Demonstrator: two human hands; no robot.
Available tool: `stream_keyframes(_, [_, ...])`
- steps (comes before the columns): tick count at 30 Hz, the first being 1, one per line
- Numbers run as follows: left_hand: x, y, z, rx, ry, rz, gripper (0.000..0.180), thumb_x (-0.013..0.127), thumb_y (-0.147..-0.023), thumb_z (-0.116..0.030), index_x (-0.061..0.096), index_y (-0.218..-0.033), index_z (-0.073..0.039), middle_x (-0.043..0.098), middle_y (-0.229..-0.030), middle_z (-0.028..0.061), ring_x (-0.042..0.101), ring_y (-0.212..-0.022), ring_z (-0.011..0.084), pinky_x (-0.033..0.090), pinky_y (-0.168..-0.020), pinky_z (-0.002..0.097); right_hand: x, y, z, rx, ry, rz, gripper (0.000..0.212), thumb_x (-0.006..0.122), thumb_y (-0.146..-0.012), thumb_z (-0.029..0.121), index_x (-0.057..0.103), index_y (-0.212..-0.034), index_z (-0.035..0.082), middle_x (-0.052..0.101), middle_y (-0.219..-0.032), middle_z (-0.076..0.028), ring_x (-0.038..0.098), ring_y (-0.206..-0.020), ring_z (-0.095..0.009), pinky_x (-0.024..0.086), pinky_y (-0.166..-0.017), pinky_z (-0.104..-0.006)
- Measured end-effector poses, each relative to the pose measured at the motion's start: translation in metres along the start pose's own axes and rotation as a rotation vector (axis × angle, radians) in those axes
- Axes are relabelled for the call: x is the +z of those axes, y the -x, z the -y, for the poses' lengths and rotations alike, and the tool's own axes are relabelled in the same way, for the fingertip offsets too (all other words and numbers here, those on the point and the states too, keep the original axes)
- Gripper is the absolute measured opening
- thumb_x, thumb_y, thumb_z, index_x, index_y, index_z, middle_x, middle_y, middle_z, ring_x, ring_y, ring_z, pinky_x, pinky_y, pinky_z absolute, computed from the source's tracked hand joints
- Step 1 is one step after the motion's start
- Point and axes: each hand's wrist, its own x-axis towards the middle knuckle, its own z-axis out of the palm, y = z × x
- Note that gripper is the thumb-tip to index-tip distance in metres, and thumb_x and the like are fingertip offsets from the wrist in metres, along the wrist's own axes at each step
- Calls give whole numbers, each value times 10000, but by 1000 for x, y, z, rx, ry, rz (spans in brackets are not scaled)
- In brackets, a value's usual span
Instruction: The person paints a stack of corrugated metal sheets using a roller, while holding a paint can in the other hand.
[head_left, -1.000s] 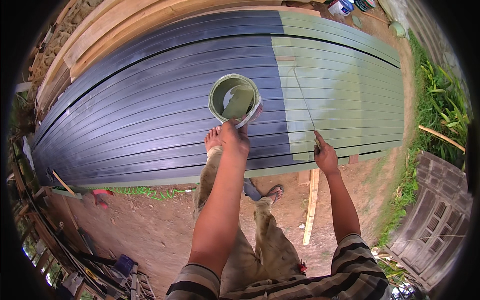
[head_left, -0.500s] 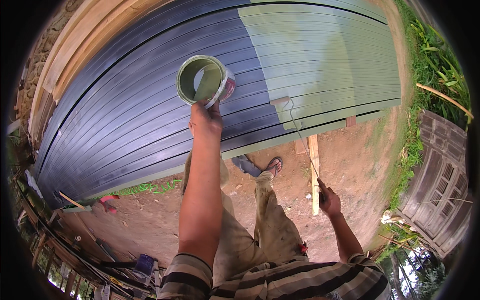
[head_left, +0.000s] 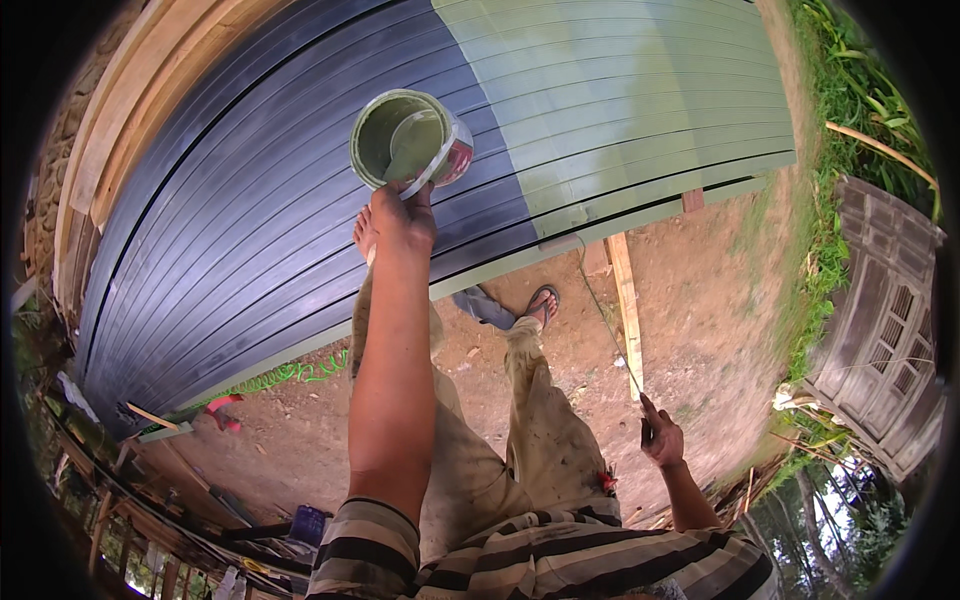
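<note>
My left hand (head_left: 403, 218) grips the near rim of a round paint bucket (head_left: 455, 150), tilted so its green-smeared inside shows. The bucket is above dark blue-grey slatted panels (head_left: 270, 190). Farther right the slats carry pale green paint (head_left: 620, 110). Low on the right, my right hand (head_left: 662, 438) is closed round the handle of a long thin-rodded paint roller (head_left: 606, 320). The roller's head is at the panels' near edge, on the green side, and blends with the paint there. Bare toes (head_left: 364, 232) show on the slats beside my left wrist.
One foot in a sandal (head_left: 543, 303) stands on the dirt beside an empty sandal (head_left: 484, 307). A wooden beam (head_left: 622, 290) reaches out from under the panels. Green coiled hose (head_left: 285, 375) lies along the near left edge. Grass and an old wooden shutter panel (head_left: 880, 330) are at right.
The roller has come toward me, from on the green slats to the panels' near edge, as my right hand moved down. The bucket stays nearly in place; the view has shifted slightly.
</note>
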Motion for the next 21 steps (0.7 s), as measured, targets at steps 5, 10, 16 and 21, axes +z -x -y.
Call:
stream_keyframes(5, [-31,-30,-6,-62,42,63,428,566,-863,11,465,-1276,62,393,-1450,157,445,-1330,296,459,-1120,482,-4,-21,-6,3,-2,-29,578,585,-946,150,477,-1497,286,620,-822,-187,633,-678,-428,519,-605,-519])
stream_keyframes(10, [-24,-16,-5,9,50,44,473,557,-858,34,423,-1305,113,419,-1421,197,528,-1260,350,467,-1095,564,-2,-73,-5,-67,1,-119,548,568,-963,178,476,-1496,267,638,-851,-182,640,-710,-423,527,-629,-513])
stream_keyframes(16, [-16,2,-8,70,-11,57,482,491,-851,73,431,-1328,112,463,-1417,213,549,-1261,376,468,-1093,568,-7,-79,-20,-32,-3,-64,607,594,-939,176,450,-1499,359,618,-835,-173,634,-683,-424,524,-627,-520])
stream_keyframes(21, [-18,5,-8,45,5,73,488,475,-862,71,437,-1348,89,490,-1406,205,554,-1260,370,450,-1113,552,0,-16,-65,-37,68,0,616,595,-932,187,445,-1502,367,617,-806,-173,636,-675,-425,530,-626,-531])
